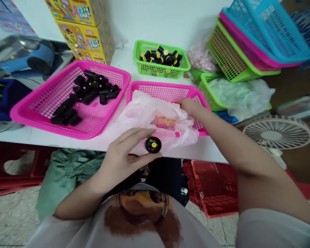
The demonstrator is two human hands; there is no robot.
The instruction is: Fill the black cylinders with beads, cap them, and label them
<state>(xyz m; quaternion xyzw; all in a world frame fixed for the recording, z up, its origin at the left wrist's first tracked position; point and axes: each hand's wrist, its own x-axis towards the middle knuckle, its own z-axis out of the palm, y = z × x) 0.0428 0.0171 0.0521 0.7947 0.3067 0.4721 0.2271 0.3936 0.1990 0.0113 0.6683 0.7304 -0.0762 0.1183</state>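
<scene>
My left hand (124,155) grips a short black cylinder (153,144) at the table's front edge; its round end shows small coloured dots. My right hand (189,105) reaches into a crumpled pink plastic bag (144,110) lying in a pink mesh basket (165,90). Small pink and orange pieces (162,122) show through the bag. The fingertips of the right hand are hidden by the plastic.
A wider pink basket (41,106) at left holds several black cylinders (88,91). A green basket (160,70) at the back holds black and yellow pieces. Stacked baskets (248,44) lean at right, bagged goods (237,93) below. A white fan (277,132) and red crates (214,189) stand beside the table.
</scene>
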